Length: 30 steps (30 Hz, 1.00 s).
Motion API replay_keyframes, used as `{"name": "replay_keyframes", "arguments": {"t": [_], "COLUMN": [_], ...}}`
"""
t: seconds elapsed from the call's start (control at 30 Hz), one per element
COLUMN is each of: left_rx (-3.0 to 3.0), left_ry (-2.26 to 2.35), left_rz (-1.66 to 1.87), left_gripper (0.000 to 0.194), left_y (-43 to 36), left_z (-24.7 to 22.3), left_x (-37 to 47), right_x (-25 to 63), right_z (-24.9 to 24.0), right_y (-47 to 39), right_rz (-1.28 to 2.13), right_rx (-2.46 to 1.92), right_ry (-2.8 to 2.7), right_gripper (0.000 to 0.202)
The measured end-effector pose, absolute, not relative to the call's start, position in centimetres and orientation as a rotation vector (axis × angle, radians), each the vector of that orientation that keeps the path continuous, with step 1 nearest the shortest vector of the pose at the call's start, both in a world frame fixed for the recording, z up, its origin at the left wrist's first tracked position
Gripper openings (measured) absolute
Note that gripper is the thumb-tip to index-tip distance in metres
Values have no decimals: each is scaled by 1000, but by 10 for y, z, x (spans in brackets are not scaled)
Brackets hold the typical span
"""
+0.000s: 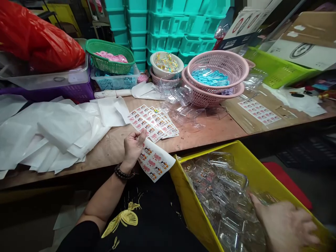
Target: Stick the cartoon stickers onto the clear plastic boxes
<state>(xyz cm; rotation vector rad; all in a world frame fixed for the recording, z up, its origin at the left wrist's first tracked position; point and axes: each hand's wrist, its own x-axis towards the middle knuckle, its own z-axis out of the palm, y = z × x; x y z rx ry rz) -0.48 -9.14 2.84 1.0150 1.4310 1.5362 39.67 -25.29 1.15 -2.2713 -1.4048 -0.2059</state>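
While the left hand [133, 145] pinches a sticker sheet [156, 161] by its edge, just left of the yellow bin [252, 157], I see the right hand [286, 220] blurred over the bin, fingers loosely parted, nothing visible in it; contact with the clear boxes [223, 196] I cannot tell. Bin's near end cut off. Boxes thin, glossy, heaped, outlines hard to separate. Sheet paper, slightly bowed. Bare wooden desk [204, 131] along its front edge, right of the sticker pile [152, 122].
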Motion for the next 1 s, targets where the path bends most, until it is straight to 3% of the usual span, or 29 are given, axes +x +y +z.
{"name": "replay_keyframes", "arguments": {"t": [0.1,0.2,0.37,0.43,0.5,0.57,0.63,0.7,1.0], "left_rx": [1041,1024,1238,1574,1992,2240,2230,2097,1907], "left_ry": [1425,1410,1698,1798,1686,1407,1168,1064,1120], "left_rz": [1578,1612,1553,1498,1301,966,680,534,394], "left_gripper": [47,50,51,54,71,60,34,24,28], "left_y": [-94,-98,-106,-110,-113,-113,-109,-106,-103], "left_z": [30,28,33,43,56,67,74,75,74], "left_x": [4,5,-25,-41,-51,-54,-52,-48,-40], "right_x": [314,226,175,179,184,186,187,187,195], "right_z": [38,56,57,58,61,64,66,66,57], "right_y": [-209,-166,-134,-130,-128,-127,-127,-126,-125], "right_rz": [-129,512,1022,1088,1122,1111,1113,1147,1242], "right_rx": [-2049,-1454,-1224,-1238,-1222,-1217,-1237,-1240,-1262], "right_ry": [-1393,-1770,-1706,-1695,-1763,-1831,-1841,-1823,-1711], "right_gripper": [62,69,34,27,17,21,30,34,26]}}
